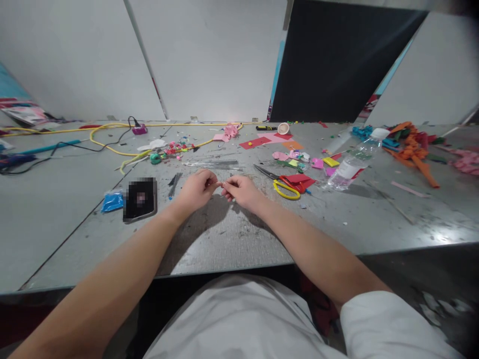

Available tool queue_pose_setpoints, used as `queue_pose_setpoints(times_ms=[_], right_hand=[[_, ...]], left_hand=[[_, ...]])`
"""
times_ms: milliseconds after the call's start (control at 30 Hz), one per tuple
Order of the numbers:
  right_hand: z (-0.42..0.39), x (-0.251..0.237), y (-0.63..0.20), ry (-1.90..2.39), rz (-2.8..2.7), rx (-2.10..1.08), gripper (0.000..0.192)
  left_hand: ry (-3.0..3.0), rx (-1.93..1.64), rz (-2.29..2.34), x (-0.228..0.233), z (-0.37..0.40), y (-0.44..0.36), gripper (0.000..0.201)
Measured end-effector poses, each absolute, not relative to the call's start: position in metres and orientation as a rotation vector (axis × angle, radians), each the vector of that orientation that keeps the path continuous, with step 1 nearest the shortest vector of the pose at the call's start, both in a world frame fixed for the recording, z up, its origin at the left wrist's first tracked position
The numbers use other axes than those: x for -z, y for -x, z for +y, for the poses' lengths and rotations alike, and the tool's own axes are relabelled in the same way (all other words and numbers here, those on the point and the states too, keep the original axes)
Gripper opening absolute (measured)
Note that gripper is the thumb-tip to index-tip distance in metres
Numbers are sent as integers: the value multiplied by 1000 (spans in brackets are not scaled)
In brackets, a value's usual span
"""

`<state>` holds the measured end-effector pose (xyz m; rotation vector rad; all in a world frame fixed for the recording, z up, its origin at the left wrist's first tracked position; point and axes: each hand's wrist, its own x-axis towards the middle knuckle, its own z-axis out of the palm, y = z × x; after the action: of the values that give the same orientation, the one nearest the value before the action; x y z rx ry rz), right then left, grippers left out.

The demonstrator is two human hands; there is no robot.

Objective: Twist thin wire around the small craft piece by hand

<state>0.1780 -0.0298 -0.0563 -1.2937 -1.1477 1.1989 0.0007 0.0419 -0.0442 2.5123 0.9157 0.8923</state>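
Observation:
My left hand (196, 189) and my right hand (242, 191) meet fingertip to fingertip over the grey table (232, 239). Both pinch something very small and pale between them; it is too tiny to identify. A bundle of thin metal wires (213, 164) lies just beyond my fingers. Yellow-handled scissors (285, 187) lie right of my right hand, next to a red paper piece (299, 180).
A phone (139, 199) and a blue packet (112, 201) lie to the left. A plastic water bottle (354, 164) lies to the right. Coloured paper scraps (299, 158), a yellow cable (108, 142) and orange strips (411, 149) litter the back of the table.

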Motion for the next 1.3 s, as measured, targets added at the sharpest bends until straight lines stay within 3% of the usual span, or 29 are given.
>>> queue_pose_setpoints(times_ms=[633, 1300], right_hand=[[-23, 79, -184, 1393, -1284, -1068, 20], [-24, 77, -179, 1371, -1212, -1171, 20]], left_hand=[[-2381, -514, 946, 48, 54, 3, 34], [-2462, -678, 984, 46, 54, 4, 26]])
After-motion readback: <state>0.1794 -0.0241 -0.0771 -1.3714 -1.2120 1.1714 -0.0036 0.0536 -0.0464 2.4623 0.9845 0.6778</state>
